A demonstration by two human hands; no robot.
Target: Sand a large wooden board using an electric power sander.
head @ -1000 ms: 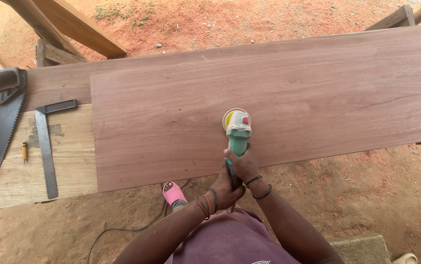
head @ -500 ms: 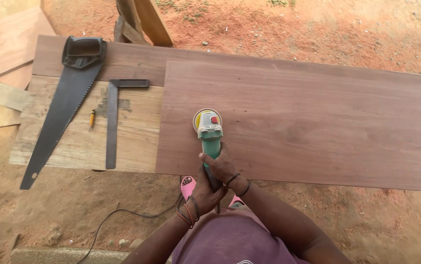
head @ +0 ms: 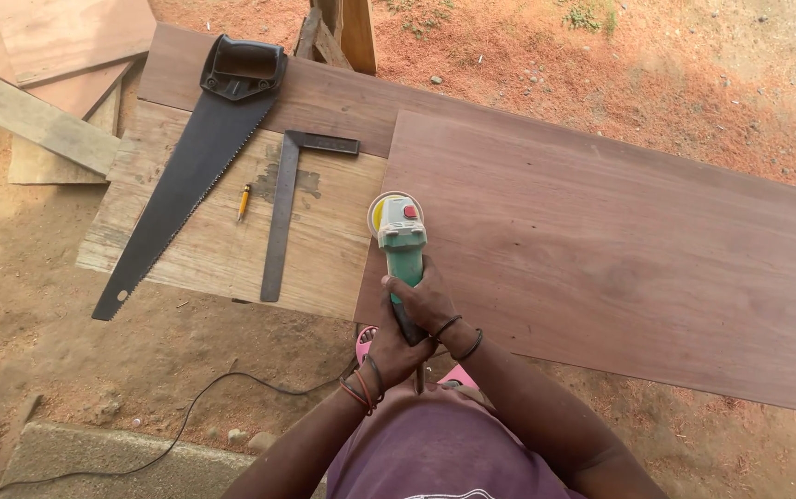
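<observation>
- Head view: both hands clasp one green angle grinder (head: 402, 242), whose round disc end rests on the near left corner of a large reddish-brown plywood sheet (head: 620, 249).
- The right hand (head: 428, 303) is wrapped shut around the grinder's body, the thumb lying across its top; dark bands ring that wrist.
- The left hand (head: 389, 356) is closed on the tail of the grinder, just behind and below the right hand, with reddish and dark bangles at the wrist.
- The grinder points away from the person, its yellow-and-pale disc guard at the far end, a small red button on the grey head.
- The plywood sheet lies flat across a rough pale workbench (head: 195, 249) and overhangs it to the right, over red earth.
- A black handsaw (head: 185, 176) lies slantwise on the bench to the left, its handle at the far end and the tip toward the near edge.
- A metal try square (head: 285, 208) lies between the saw and the sheet, its long arm running toward the person, the short arm pointing at the sheet.
- A short yellow pencil (head: 244, 200) lies between the saw blade and the square, touching neither.
- A black power cable (head: 204, 402) snakes over the ground below the bench toward the person's left arm.
- Loose boards (head: 56, 55) lie stacked on the ground at the far left, well apart from the hands.
- Something pink (head: 365, 340) peeps out beside the left wrist; what it is cannot be told.
</observation>
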